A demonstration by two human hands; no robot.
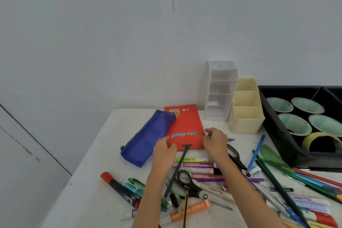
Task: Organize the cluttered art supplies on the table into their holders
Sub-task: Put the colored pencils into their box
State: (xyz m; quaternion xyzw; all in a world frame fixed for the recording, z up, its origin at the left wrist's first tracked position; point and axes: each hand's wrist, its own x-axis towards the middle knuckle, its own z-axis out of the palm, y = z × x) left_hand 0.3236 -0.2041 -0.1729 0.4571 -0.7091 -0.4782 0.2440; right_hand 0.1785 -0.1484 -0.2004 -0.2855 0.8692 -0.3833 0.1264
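Nearest me, loose supplies lie scattered on the white table: an orange marker, a red-capped black marker, black-handled scissors and a row of pastel highlighters. A dark grey pencil runs through them, its long axis pointing away from me. Its far end reaches the near short edge of the red flat cardboard box, between my hands.

My left hand curls round the box's near left corner. My right hand pinches its near right edge with bent fingers. Both hands are equally close. The box lies flat, its long axis running from my fingers towards the wall. I judge the next move depends on that near edge, though I cannot tell whether it opens there.

A blue mesh zip pouch lies touching the box's left side.

Beyond, on the right, stand the holders. I see nothing inside the white tiered plastic organiser, or in the three compartments of the cream plastic holder beside it. The black plastic tray holds pale green round dishes and a roll of yellowish tape.
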